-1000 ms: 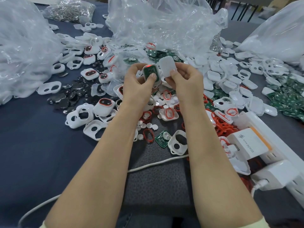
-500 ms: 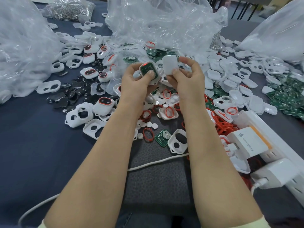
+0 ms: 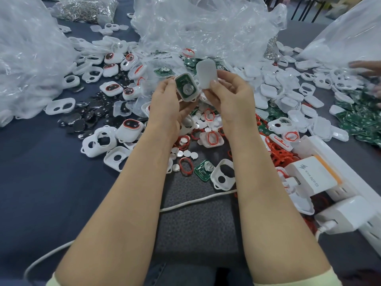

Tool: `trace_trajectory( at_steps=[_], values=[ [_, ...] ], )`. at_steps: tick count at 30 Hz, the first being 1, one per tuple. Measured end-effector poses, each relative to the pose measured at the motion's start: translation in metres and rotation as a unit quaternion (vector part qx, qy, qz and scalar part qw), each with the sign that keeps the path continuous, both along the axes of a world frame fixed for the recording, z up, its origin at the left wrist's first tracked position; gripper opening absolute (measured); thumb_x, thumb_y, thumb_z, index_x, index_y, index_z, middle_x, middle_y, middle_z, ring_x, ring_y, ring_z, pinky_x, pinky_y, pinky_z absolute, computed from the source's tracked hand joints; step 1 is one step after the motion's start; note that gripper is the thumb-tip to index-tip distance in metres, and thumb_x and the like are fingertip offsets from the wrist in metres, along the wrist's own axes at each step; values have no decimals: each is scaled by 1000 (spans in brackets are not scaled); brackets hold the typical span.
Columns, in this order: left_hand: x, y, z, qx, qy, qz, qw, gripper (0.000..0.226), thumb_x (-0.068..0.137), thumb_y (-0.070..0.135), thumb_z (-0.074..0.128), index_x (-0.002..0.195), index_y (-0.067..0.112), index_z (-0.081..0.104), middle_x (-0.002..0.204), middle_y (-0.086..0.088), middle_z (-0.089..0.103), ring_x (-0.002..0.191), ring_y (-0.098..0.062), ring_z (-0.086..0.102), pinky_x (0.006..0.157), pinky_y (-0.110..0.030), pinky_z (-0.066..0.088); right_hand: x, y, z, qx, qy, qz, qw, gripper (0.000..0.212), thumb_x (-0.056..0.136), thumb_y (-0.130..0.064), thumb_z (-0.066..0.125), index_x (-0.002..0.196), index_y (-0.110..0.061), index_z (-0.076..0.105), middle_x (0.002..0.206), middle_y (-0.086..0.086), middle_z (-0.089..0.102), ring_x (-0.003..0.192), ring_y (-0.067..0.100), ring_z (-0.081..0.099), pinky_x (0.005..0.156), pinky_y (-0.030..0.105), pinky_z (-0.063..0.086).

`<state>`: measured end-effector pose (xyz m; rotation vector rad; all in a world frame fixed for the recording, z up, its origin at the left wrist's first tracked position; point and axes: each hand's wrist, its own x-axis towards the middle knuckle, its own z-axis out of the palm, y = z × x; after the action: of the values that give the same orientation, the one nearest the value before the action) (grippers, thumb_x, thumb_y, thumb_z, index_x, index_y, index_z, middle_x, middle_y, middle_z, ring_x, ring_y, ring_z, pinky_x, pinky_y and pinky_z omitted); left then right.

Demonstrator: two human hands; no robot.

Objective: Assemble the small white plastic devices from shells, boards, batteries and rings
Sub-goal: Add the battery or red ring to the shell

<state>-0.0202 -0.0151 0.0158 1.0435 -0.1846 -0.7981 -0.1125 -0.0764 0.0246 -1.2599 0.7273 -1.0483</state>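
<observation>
- the left hand (image 3: 168, 104) grips an open shell (image 3: 191, 98) raised above the dark tabletop (image 3: 41, 172); its thumb lies on the shell's left edge and the fingers behind are hidden.
- inside the shell a green board (image 3: 182, 81) and a round coin battery (image 3: 188, 90) face the camera; the board's small parts are too fine to make out.
- the right hand (image 3: 231, 98) pinches a white cover (image 3: 206, 76) by its lower end, thumb in front, the other fingers mostly out of sight behind it.
- the cover stands just beside the shell's right edge; whether the two touch cannot be told.
- under the wrists lie loose shells, batteries and red rings (image 3: 276, 155), partly covered by the forearms.
- clear bags (image 3: 206, 23) drape over the heaps at the back, and what is inside shows only as a blur.
- a white charger (image 3: 313, 178) sits on a power strip (image 3: 354, 182) that the right edge cuts off.
- another hand (image 3: 365, 68) enters at the far right, blurred and cut off.
</observation>
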Motion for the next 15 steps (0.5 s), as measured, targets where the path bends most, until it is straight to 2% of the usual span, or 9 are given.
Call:
trace_trajectory(
  at_steps=[2,6,11,15],
  values=[
    [0,-1,-1,10,-19,-4,1000,13,103,14,41,102,19,53,108,-17,64,84,-24,65,59,-27,58,3,3,-1,-25,25,22,999,18,90,3,59,93,-15,63,84,4,65,79,13,68,71,22,57],
    [-1,0,-1,13,-50,-7,999,17,103,10,39,100,19,54,118,-19,62,93,-25,63,68,-28,58,11,9,-4,-99,125,15,987,19,87,-4,63,98,-18,67,99,15,69,99,28,66,89,46,54],
    [-5,-1,0,1,-61,10,998,24,104,9,33,92,20,52,105,-17,59,87,-25,59,65,-29,58,14,13,-7,-108,153,-5,982,16,86,-8,65,99,-18,66,92,10,69,92,27,68,88,48,53],
    [-7,0,-1,26,-101,13,994,22,105,15,33,95,20,52,107,-18,59,88,-28,60,83,-47,55,17,13,-8,-105,154,-20,982,14,85,-9,66,94,-20,65,93,10,70,93,27,68,89,48,52]
  ],
)
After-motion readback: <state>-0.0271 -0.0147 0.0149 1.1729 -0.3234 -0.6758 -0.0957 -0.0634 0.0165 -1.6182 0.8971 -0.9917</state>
